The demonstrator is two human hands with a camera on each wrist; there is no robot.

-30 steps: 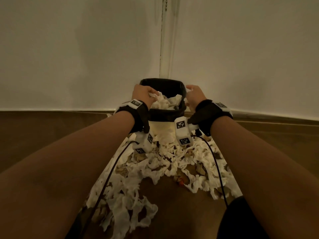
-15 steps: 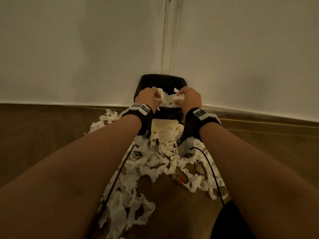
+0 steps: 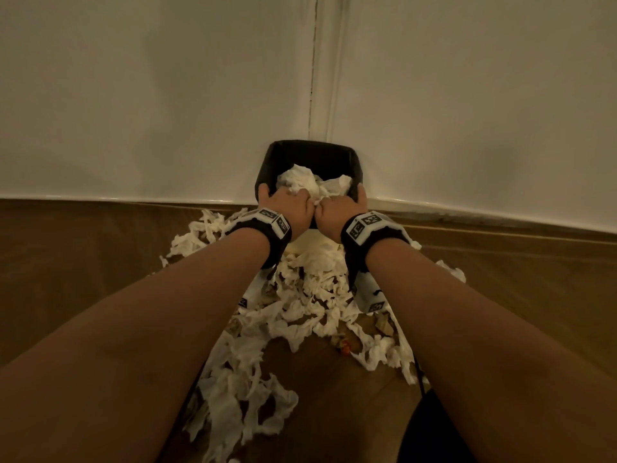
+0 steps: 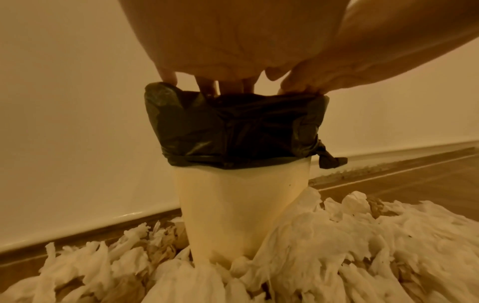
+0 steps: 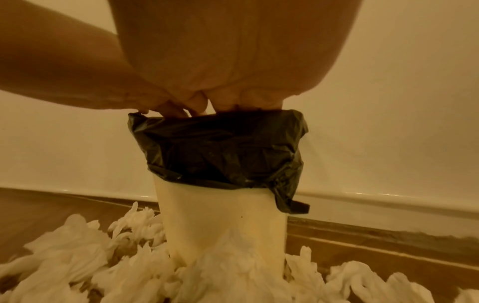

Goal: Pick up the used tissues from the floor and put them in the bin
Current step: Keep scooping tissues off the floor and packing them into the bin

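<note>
A pale bin (image 4: pixel 241 205) with a black liner (image 3: pixel 309 155) stands in the wall corner. A wad of used tissues (image 3: pixel 310 183) fills its top. My left hand (image 3: pixel 290 203) and right hand (image 3: pixel 337 212) sit side by side on the near rim. Their fingers bend down into the wad and grip it, with the fingertips hidden inside. The wrist views show the left hand (image 4: pixel 223 86) and right hand (image 5: pixel 207 108) dipping over the liner edge. Several more torn tissues (image 3: pixel 300 295) lie heaped on the floor around the bin's foot (image 5: pixel 223 221).
White walls (image 3: pixel 167 95) meet behind the bin, with a skirting board along the brown wooden floor (image 3: pixel 83 262). A small orange scrap (image 3: pixel 345 345) lies among the floor tissues. A dark shape (image 3: pixel 434 429) sits at the bottom right. Wrist cables trail under my arms.
Both hands carried the tissue wad from above the rim down into the bin and came close together. The head view moved nearer the bin.
</note>
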